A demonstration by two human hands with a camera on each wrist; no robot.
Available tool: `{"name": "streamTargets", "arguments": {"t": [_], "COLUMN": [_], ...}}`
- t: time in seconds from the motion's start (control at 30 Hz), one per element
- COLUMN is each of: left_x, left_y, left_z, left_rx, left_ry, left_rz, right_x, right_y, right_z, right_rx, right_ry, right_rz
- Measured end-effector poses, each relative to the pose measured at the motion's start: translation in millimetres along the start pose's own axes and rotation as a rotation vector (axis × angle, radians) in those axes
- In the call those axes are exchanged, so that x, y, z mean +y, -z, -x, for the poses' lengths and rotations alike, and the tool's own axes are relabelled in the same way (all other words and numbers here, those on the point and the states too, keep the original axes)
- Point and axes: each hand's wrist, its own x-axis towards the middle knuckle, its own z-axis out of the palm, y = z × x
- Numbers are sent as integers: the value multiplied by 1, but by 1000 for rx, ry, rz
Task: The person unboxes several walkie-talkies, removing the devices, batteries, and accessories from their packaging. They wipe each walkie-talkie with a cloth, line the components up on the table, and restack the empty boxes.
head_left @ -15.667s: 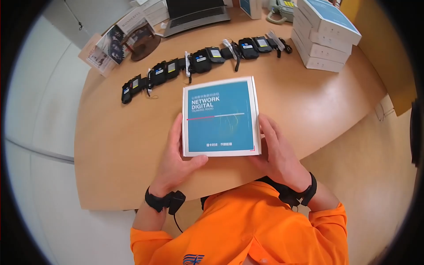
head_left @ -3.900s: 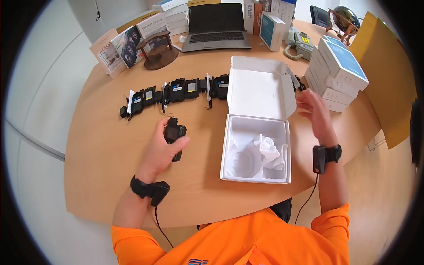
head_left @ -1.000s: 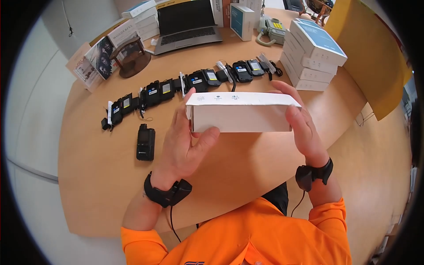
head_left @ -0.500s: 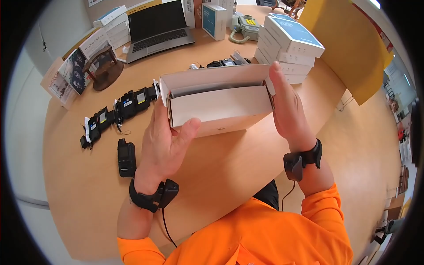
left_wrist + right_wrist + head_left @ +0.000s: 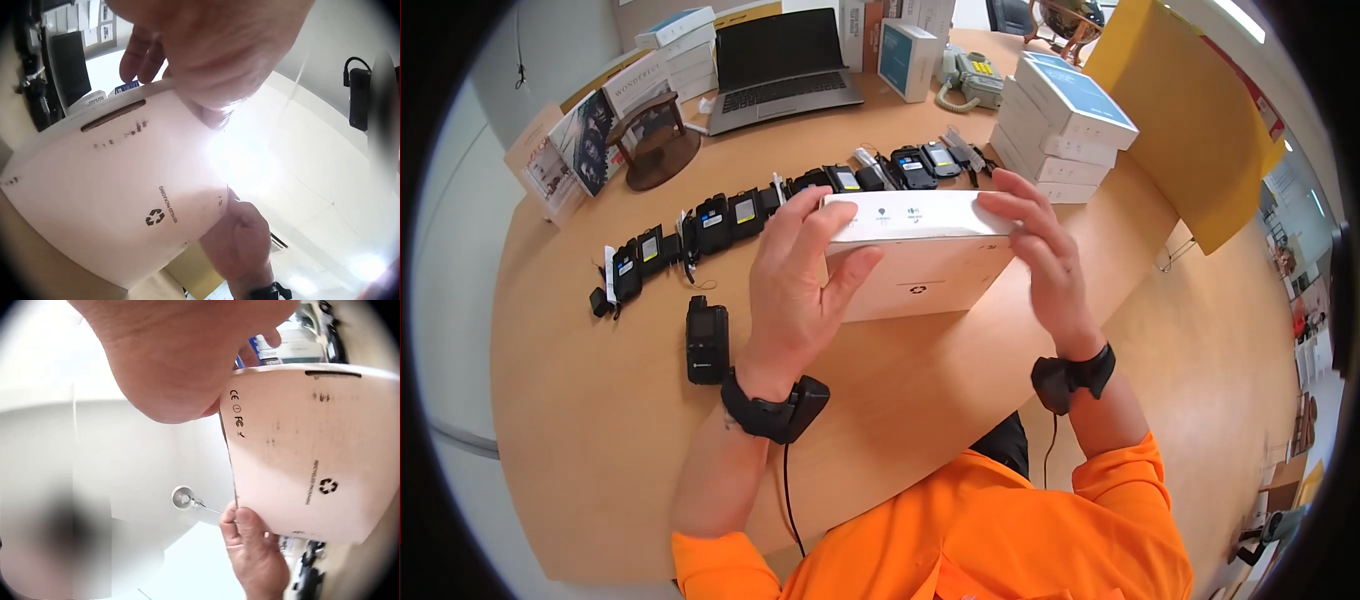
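Note:
A white cardboard box [image 5: 920,275] stands on edge on the wooden table, its narrow printed side up and its recycling-mark face toward me. My left hand [image 5: 800,275] grips its upper left corner, fingers over the top and thumb at the front face. At the upper right corner, my right hand [image 5: 1050,260] holds the box with its fingers bent over the top edge. The right wrist view shows the same bottom face of the box [image 5: 287,444] with a dark slot along one edge. A black two-way radio [image 5: 707,340] lies left of my left hand.
Behind the box runs a row of black radio parts and accessories [image 5: 713,225]. White boxes [image 5: 1050,140] are stacked at the back right, near a desk phone [image 5: 975,80]. A laptop [image 5: 785,75], a wooden stand [image 5: 655,150] and books [image 5: 580,145] line the back.
Earlier the box lay open, its white tray showing, while my left hand held the radio; the radio now lies on the table. Half a second ago the box's top gaped; now it is closed.

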Motion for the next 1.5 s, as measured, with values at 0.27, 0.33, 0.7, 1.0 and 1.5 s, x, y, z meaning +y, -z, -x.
{"name": "streamTargets", "arguments": {"t": [0.27, 0.33, 0.7, 1.0, 1.5], "left_x": [26, 34, 0, -30, -12], "left_y": [15, 25, 122, 101, 106], "left_z": [2, 2, 70, 93, 94], "left_rx": [-89, -75, -39, -96, 623], "left_ry": [-104, -53, 565, 669, 1053], "left_rz": [57, 45, -240, -301, 1212], "right_x": [-70, -81, -2, 82, -10], "right_y": [-10, -4, 186, 198, -187], "right_z": [-23, -35, -147, -123, -5], "right_rx": [-411, -563, 477, 245, -857], "right_ry": [268, 186, 496, 277, -612], "right_rz": [813, 765, 1308, 1348, -649]}}
